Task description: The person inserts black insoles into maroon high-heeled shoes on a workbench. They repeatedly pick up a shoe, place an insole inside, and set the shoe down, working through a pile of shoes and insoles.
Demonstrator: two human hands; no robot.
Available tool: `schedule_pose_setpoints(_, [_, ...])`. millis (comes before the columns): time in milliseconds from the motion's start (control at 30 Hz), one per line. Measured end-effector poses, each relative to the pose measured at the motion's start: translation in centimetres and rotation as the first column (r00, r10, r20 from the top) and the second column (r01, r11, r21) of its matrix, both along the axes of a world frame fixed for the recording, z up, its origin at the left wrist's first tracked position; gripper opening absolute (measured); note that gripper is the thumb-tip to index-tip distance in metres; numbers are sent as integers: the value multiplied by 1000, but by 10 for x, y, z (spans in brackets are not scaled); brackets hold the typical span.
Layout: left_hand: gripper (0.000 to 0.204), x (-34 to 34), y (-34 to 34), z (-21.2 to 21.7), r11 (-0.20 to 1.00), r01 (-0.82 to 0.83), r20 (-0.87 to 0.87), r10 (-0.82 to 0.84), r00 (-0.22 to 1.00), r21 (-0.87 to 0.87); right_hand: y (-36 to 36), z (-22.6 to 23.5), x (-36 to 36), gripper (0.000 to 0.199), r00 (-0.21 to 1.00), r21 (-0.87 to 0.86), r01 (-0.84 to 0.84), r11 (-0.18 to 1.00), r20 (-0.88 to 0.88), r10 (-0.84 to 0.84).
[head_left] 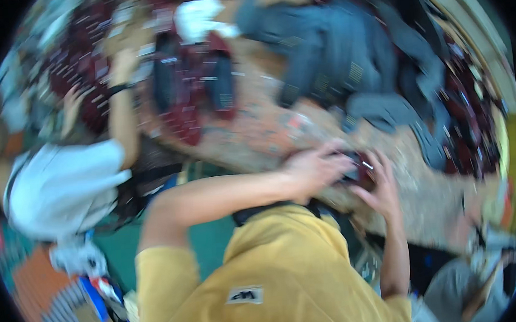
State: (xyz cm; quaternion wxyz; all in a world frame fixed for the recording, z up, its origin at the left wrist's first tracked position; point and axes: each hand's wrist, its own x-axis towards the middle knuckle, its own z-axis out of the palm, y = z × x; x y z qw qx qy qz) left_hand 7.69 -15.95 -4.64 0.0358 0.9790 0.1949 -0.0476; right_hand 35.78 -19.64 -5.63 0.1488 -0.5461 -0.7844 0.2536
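Note:
Motion blur softens the whole picture. Between my hands, at the near edge of the worktable, is a dark red, glossy shoe [365,166] with a dark inside, mostly covered by fingers. My left hand [321,170] reaches across from the left and closes over one end of it. Thumb and fingers of my right hand [383,187] curve around the other end. Beyond them lies a heap of grey insole-shaped pieces [337,48], some with small printed marks. To the left, dark red shoes [222,82] with dark grey linings rest on the table.
The worn, stained worktable [241,135] spans the view. At left, a co-worker in a white shirt [65,189] reaches over more dark red shoes. Further dark red pieces [466,107] line the right side. Another person in grey [456,294] is at lower right. Boxes [95,319] lie lower left.

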Motion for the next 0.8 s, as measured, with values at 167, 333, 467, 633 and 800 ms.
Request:
schedule_pose_setpoints(167, [52, 64, -1, -25, 995, 73, -102, -66, 993, 73, -3, -59, 24, 117, 995, -73, 45, 996, -88, -51])
schedule_pose_setpoints(333, [79, 46, -6, -42, 993, -85, -95, 93, 991, 80, 1, -47, 18, 121, 1000, 30, -11, 999, -18, 12])
schedule_pose_setpoints(467, [46, 66, -6, -44, 984, -176, 30, 176, 984, 2, 8, -39, 10, 119, 999, -25, 9, 1000, -36, -10])
schedule_pose_setpoints(633, [62, 50, -5, -40, 961, -248, 43, 255, 966, -122, 12, -46, 8, 120, 997, 97, -65, 993, 37, 62])
schedule_pose_setpoints(800, [55, 69, 3, -32, 989, -139, -55, 136, 989, -59, 5, -37, 12, 121, 996, 94, -76, 993, 62, 71])
